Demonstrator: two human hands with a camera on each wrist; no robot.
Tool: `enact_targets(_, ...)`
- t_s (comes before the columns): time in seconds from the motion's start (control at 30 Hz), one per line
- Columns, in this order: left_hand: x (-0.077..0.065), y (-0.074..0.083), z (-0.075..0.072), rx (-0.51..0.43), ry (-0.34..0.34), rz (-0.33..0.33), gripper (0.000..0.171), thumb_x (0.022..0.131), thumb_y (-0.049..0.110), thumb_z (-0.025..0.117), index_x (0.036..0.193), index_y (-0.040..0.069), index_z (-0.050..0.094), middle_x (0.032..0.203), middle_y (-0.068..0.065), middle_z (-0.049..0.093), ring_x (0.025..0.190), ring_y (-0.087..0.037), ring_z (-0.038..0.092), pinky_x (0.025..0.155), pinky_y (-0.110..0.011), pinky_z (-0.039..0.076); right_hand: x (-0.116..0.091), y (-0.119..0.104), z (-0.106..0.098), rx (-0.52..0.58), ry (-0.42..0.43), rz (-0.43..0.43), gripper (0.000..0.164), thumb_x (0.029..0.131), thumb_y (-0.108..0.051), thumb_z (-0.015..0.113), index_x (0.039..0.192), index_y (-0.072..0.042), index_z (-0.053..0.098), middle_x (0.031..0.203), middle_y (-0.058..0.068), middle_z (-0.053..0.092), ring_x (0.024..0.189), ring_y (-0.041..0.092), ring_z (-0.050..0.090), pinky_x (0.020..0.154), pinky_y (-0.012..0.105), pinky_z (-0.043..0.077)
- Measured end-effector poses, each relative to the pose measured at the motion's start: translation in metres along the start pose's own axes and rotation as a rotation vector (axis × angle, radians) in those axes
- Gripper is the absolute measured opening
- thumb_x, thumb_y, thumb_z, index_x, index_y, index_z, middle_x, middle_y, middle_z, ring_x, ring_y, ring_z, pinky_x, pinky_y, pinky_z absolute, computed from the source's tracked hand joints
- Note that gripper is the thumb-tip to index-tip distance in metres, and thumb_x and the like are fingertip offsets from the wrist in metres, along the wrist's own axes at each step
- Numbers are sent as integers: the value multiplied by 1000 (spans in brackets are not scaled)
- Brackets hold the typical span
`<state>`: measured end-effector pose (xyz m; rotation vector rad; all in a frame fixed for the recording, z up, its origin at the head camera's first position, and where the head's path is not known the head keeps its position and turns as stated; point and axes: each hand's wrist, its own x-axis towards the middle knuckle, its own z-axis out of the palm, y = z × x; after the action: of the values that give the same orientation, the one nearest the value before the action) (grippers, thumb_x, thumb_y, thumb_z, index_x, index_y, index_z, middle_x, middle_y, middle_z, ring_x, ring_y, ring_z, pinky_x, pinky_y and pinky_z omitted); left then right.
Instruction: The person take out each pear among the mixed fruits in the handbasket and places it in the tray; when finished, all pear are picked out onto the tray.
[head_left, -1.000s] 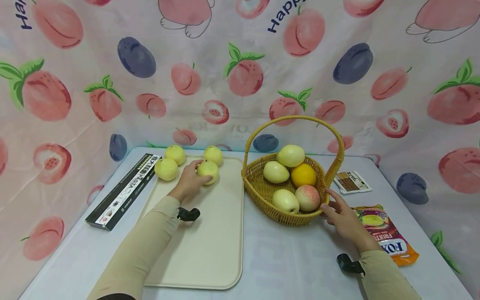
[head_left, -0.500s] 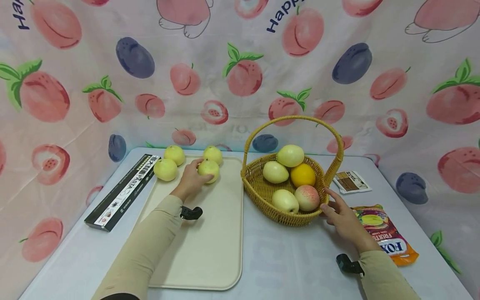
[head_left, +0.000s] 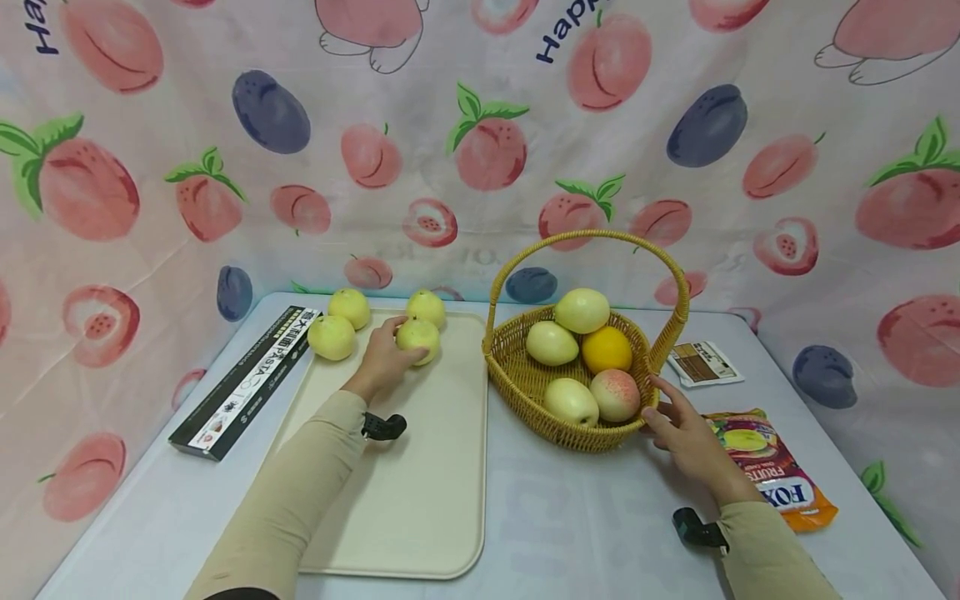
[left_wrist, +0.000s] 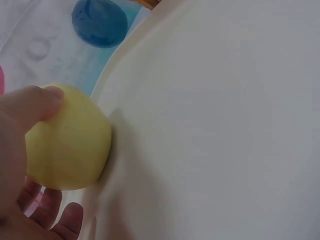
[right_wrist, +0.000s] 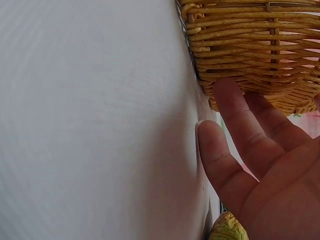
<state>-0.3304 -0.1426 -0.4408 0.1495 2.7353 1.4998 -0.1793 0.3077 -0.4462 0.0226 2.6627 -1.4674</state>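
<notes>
My left hand (head_left: 386, 360) grips a round yellow pear (head_left: 420, 340) at the far part of the beige tray (head_left: 405, 500). The left wrist view shows the thumb on one side of this pear (left_wrist: 75, 140) and fingers curled at the other. Another yellow pear (head_left: 426, 307) lies just behind it, and two more pears (head_left: 332, 338) are at the tray's far left corner. At the right, my right hand (head_left: 686, 437) touches the near right side of the wicker basket (head_left: 517, 400). In the right wrist view, several fairly straight fingers (right_wrist: 240, 117) reach the basket's outer wall.
Inside the basket are an orange (head_left: 607, 350), a peach (head_left: 616, 395) and several pale oval fruits (head_left: 552, 343); its tall handle (head_left: 585, 236) arches above. A pasta box (head_left: 243, 383) lies left of the tray. A candy bag (head_left: 780, 467) and a small packet (head_left: 705, 364) lie at the right.
My left hand and forearm have shifted slightly right, staying at the same pear. The right hand and basket hold their place.
</notes>
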Motion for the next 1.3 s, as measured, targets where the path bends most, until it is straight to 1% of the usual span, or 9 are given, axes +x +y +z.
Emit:
enact_targets(0.17,-2,-1,2,-18,7,0,76,90,21,77,150,1,35,144,-28,39,132,-38,41,110,-50,35,1,0,0,-6,-2,16,72,106,-45,45,162,-16,10,148,39,32,119,49,56,90,53,53)
enact_targets(0.33,-3,-4,3,-24,4,-18,79,90,26,76,153,5,33,141,-27,39,130,-37,42,108,-51,36,0,-1,0,-16,-7,27,75,105,-47,46,162,-16,9,149,40,29,122,51,52,90,52,53)
enact_targets(0.53,-5,-2,-2,11,5,-15,83,89,32,76,154,6,32,142,-27,38,130,-38,40,106,-53,36,0,0,1,-13,-9,17,75,105,-47,47,162,-14,10,147,40,32,121,50,53,89,52,53)
enact_targets(0.7,-9,10,-12,37,53,33,84,89,33,76,154,4,32,146,-26,37,135,-41,35,107,-55,35,1,0,1,-25,-8,23,76,105,-48,46,162,-14,10,147,40,33,120,49,54,89,52,54)
enact_targets(0.8,-15,22,-18,3,54,75,84,90,30,76,154,2,29,147,-26,37,136,-41,35,107,-55,36,1,-1,0,-28,-5,27,76,105,-48,46,162,-14,10,148,40,32,121,50,53,89,52,54)
enact_targets(0.9,-22,33,-20,-39,35,93,85,90,28,76,154,2,27,142,-24,41,132,-40,39,105,-54,38,0,-2,-1,-24,-3,23,75,105,-47,46,162,-14,10,148,41,32,122,51,52,89,52,53)
enact_targets(1.0,-28,42,-17,-69,8,105,85,88,26,77,153,2,28,136,-21,45,127,-37,43,103,-52,39,0,-3,-1,-20,-4,19,74,106,-45,46,162,-14,10,148,41,31,122,51,52,89,53,53)
enact_targets(1.13,-38,52,-9,-59,-57,141,86,87,26,79,153,3,29,138,-19,46,128,-36,44,104,-51,39,-1,-3,-1,-18,-5,25,75,105,-46,46,162,-14,9,148,41,31,123,51,52,89,53,53)
enact_targets(1.3,-48,61,-2,-52,-136,222,83,86,24,80,152,5,34,141,-18,46,130,-38,43,104,-55,39,-1,-3,-1,-20,-5,29,76,105,-47,46,162,-14,9,148,41,31,123,51,51,90,53,53)
